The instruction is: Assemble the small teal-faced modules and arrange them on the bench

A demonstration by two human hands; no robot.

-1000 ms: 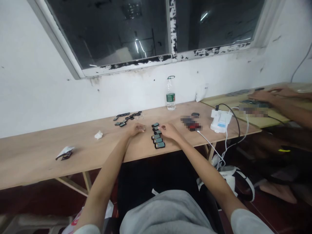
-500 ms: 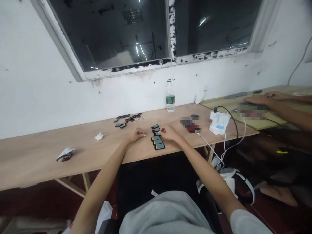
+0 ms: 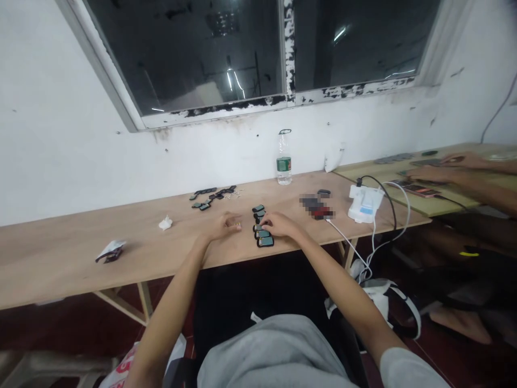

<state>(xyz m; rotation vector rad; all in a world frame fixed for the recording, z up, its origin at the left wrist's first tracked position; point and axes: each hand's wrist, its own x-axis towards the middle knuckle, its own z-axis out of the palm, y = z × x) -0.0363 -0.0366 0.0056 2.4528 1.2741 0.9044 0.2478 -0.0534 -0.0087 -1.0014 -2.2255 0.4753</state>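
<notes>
Several small dark-rimmed pieces (image 3: 264,234) with grey-green faces, head view: laid in a column on the wooden surface (image 3: 141,242), before me and between my two hands.

Left grip (image 3: 238,223): mine, just left of the column, thumb and forefinger apart; small pale bits show between them, though I cannot tell whether I pinch these.

Right grip (image 3: 263,222): mine, fingertips down at the middle of the column; whether they pinch anything, I cannot tell.

Further items: one scattered group of dark pieces (image 3: 204,206), beyond my left hand, pale bits strewn beside it; one crumpled white tissue (image 3: 165,222); one torn packet (image 3: 111,251); one clear bottle (image 3: 284,164), green label, upright near the wall; one white power strip (image 3: 365,205), cabled; one co-worker's hands (image 3: 430,173), far right.
</notes>
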